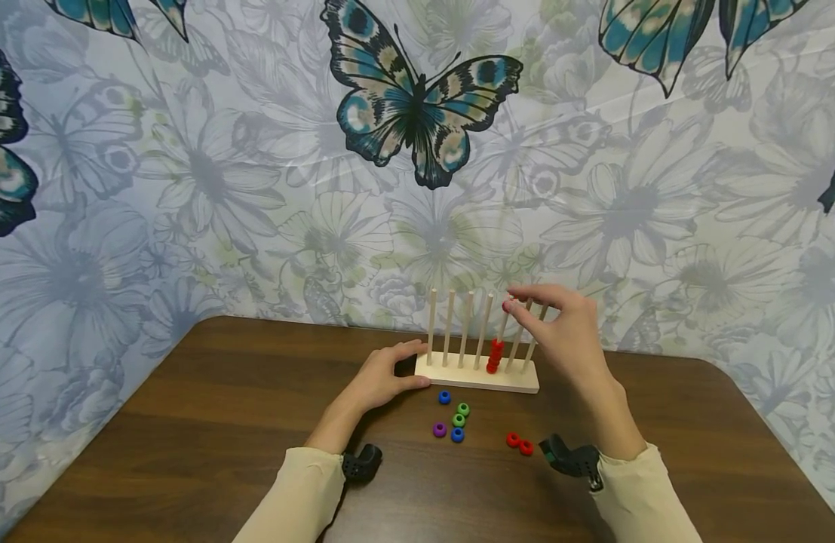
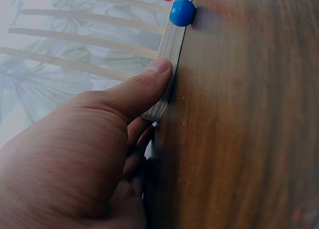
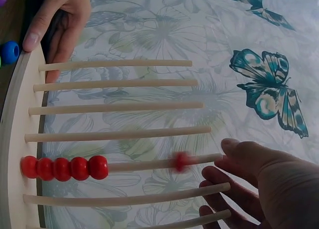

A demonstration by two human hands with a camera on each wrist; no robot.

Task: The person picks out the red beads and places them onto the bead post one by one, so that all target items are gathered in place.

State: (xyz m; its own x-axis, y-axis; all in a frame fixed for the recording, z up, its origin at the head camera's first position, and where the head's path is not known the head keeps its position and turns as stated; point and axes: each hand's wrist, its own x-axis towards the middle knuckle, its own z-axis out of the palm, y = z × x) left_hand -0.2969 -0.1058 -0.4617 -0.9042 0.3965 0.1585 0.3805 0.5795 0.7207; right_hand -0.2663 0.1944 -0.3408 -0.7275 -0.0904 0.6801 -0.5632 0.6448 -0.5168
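A pale wooden peg rack [image 1: 477, 373] with a row of upright pegs stands on the table. My left hand [image 1: 383, 375] grips its left end; in the left wrist view the thumb [image 2: 157, 69] lies along the front edge. A stack of red beads [image 3: 62, 168] sits low on one peg toward the right. Higher on that same peg a single red bead [image 3: 180, 162] is blurred, apart from the fingers. My right hand [image 1: 568, 324] is at the top of this peg, thumb and forefinger close to its tip. The other pegs in view carry no beads.
In front of the rack lie loose beads: blue [image 1: 444, 397], green [image 1: 463, 409] and purple [image 1: 440, 430]. Two red beads [image 1: 513, 439] lie farther right, near the right wrist's black camera [image 1: 569, 457]. A butterfly-patterned cloth [image 1: 288, 188] hangs behind the table [image 1: 207, 422].
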